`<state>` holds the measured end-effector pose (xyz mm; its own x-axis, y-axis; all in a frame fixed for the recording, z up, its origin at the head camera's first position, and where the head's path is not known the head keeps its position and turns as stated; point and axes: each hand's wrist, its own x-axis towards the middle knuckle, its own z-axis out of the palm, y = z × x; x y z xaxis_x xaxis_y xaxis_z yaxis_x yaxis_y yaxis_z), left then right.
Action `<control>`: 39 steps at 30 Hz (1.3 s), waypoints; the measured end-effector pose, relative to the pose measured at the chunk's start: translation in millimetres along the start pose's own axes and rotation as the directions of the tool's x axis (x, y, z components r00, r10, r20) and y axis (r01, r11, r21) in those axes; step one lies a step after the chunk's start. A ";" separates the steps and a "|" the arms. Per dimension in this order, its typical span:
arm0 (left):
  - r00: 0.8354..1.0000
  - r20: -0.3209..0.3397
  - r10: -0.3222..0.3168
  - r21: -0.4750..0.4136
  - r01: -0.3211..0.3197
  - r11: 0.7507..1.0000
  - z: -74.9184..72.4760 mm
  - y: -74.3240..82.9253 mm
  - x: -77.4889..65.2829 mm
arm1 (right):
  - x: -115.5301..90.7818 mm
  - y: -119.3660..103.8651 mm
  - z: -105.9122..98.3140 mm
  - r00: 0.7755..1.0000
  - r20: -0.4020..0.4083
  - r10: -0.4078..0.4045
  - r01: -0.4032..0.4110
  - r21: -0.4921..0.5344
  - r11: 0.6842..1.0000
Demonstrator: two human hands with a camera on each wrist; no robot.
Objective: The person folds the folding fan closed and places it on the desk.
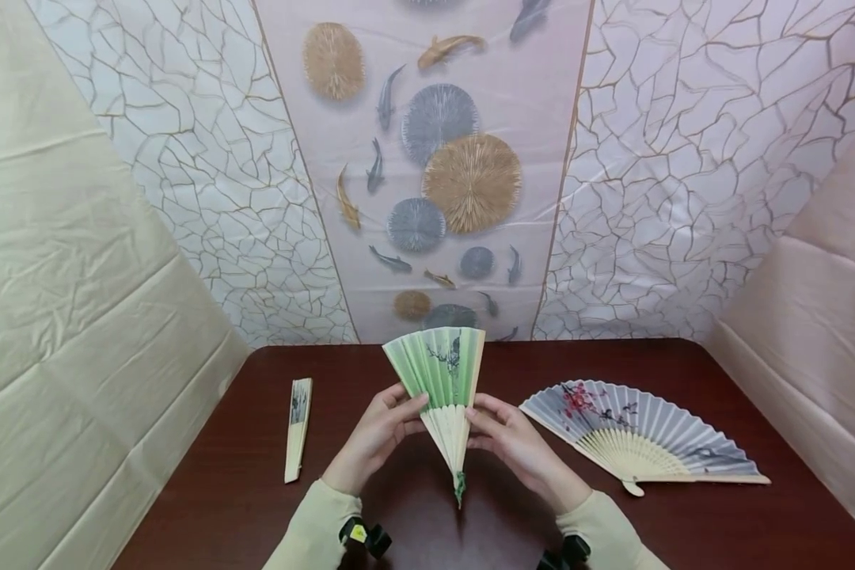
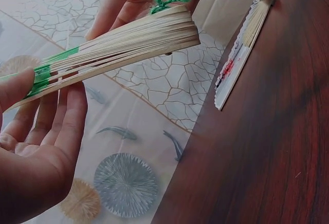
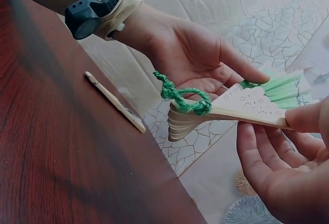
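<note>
A green folding fan point(image 1: 438, 372), partly spread and printed with a dark branch motif, is held up above the table between both hands. On its left edge the left hand point(image 1: 381, 431) pinches the ribs, thumb in front and fingers behind. The right hand point(image 1: 513, 443) grips the opposite edge the same way, as the right wrist view shows with the fan's pale pierced ribs point(image 3: 249, 103). From the pivot end hangs a green braided cord point(image 3: 185, 98). In the left wrist view the stacked ribs point(image 2: 139, 36) appear nearly edge-on.
On the dark red-brown table point(image 1: 207, 483) a closed folding fan point(image 1: 298, 431) lies at the left. A grey fan with red blossoms point(image 1: 641, 427) lies spread at the right. Behind stands a patterned backdrop point(image 1: 435, 198), with pale cloth walls point(image 1: 64, 317) at the sides.
</note>
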<state>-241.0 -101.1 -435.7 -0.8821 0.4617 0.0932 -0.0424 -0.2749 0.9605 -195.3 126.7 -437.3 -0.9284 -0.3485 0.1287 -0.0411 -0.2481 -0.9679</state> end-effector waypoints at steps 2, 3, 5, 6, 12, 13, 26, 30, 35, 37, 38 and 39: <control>1.000 0.005 -0.004 0.002 0.004 1.000 0.1 -0.6 -0.9 | -1.0 0.7 -0.6 1.000 0.008 -0.002 0.002 0.001 1.000; 1.000 0.006 -0.003 0.000 0.003 1.000 0.1 -0.7 -1.5 | -1.2 1.1 -0.9 1.000 0.009 -0.001 0.001 0.000 1.000; 1.000 0.006 -0.003 -0.001 0.003 1.000 -0.4 -1.2 -2.6 | -1.6 2.0 -1.2 1.000 0.004 0.004 -0.004 -0.001 1.000; 1.000 0.004 -0.002 -0.005 0.002 1.000 -0.7 -1.4 -3.2 | -1.6 2.5 -1.2 1.000 -0.002 0.006 -0.006 -0.005 1.000; 1.000 0.004 -0.005 -0.053 0.005 0.999 -3.0 -3.6 -4.9 | -2.7 5.1 -2.1 0.998 -0.055 0.000 0.000 -0.006 1.000; 1.000 0.006 -0.005 -0.065 0.005 0.998 -3.2 -3.9 -5.2 | -2.8 5.4 -2.5 0.998 -0.058 0.000 0.000 -0.002 1.000; 0.997 0.076 0.020 -0.136 -0.009 0.991 0.8 -5.8 -7.1 | -3.6 5.7 -9.2 0.998 -0.063 0.019 -0.018 0.011 1.000; 0.994 0.104 0.032 -0.171 -0.014 0.985 -0.1 -3.7 -4.6 | -1.6 3.6 -10.3 0.997 -0.081 0.019 -0.017 0.025 1.000; 0.990 0.123 0.064 -0.222 -0.035 0.974 -0.2 -0.2 -1.6 | 0.7 0.7 -12.0 0.997 -0.083 0.001 0.002 0.040 0.999; 0.991 0.118 0.066 -0.224 -0.038 0.974 -0.3 0.6 -2.6 | 1.1 1.0 -11.7 0.998 -0.066 0.001 0.002 0.046 0.999; 0.991 0.116 0.065 -0.221 -0.038 0.975 -0.4 0.8 -3.3 | 1.2 1.4 -11.5 0.998 -0.057 0.001 0.001 0.048 0.999; 0.992 0.111 0.062 -0.218 -0.037 0.975 -0.7 0.7 -4.0 | 1.4 2.1 -11.0 0.999 -0.054 0.005 -0.002 0.052 0.999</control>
<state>-237.9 -103.7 -435.5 -0.8253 0.5348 0.1813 -0.1113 -0.4688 0.8763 -200.7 135.7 -441.6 -0.9470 -0.3008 0.1125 -0.0202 -0.2937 -0.9557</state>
